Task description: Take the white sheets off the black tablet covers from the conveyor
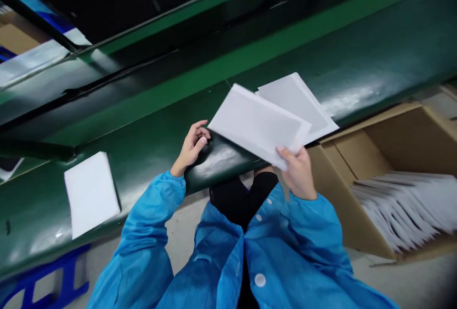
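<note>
My right hand (pixel 298 168) pinches the near corner of a flat white envelope (pixel 255 121), thumb on top. The envelope lies slanted across the green bench and partly covers a second white envelope (pixel 294 99) behind it. Close to its left corner, my left hand (pixel 194 144) rests at the bench edge with fingers loosely curled and apart, holding nothing. Further left on the bench lies a neat stack of white sheets or envelopes (pixel 92 192).
An open cardboard box (pixel 332 183) stands at the right, below the bench, with several white envelopes (pixel 410 204) upright inside. The green bench (pixel 153 156) runs across the view. A blue plastic frame (pixel 60 275) is at lower left, and a dark bar (pixel 39 149) crosses the far left.
</note>
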